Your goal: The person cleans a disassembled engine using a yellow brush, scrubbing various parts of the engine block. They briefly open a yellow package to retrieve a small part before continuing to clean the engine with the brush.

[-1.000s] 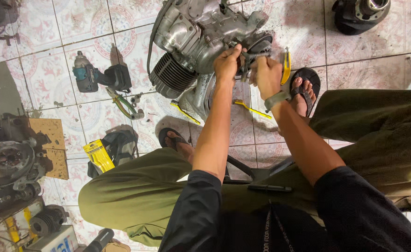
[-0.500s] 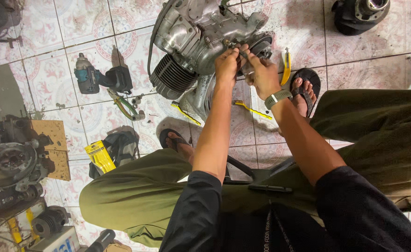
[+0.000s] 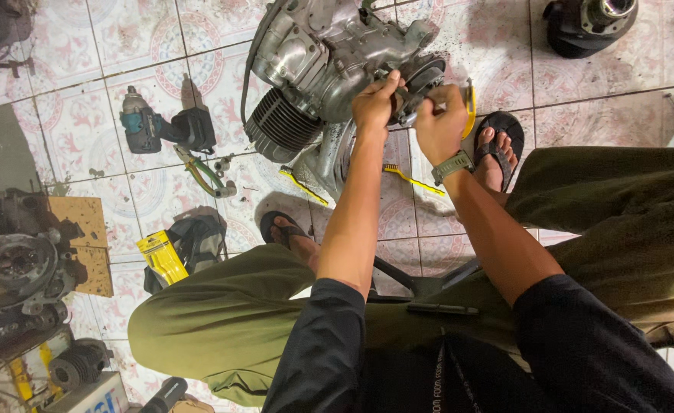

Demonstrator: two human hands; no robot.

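A silver motorcycle engine (image 3: 314,53) with a finned cylinder (image 3: 280,126) lies on the tiled floor in front of my knees. Both hands meet at its right side cover. My left hand (image 3: 373,105) pinches the head of a small grey metal tool (image 3: 406,99) against the engine. My right hand (image 3: 438,124), with a watch on the wrist, is closed in a fist around the tool's other end. What the tool sits on is hidden by my fingers.
A cordless impact driver (image 3: 153,126) and green-handled pliers (image 3: 203,174) lie to the left. Two yellow wire brushes (image 3: 302,183) lie by my feet, and a yellow-handled tool (image 3: 471,107) lies behind my right hand. Engine parts (image 3: 16,268) crowd the left edge; another part (image 3: 589,23) sits top right.
My right hand swung in toward the engine, then back to the right, turning the tool. My left hand stayed on the tool's head at the engine.
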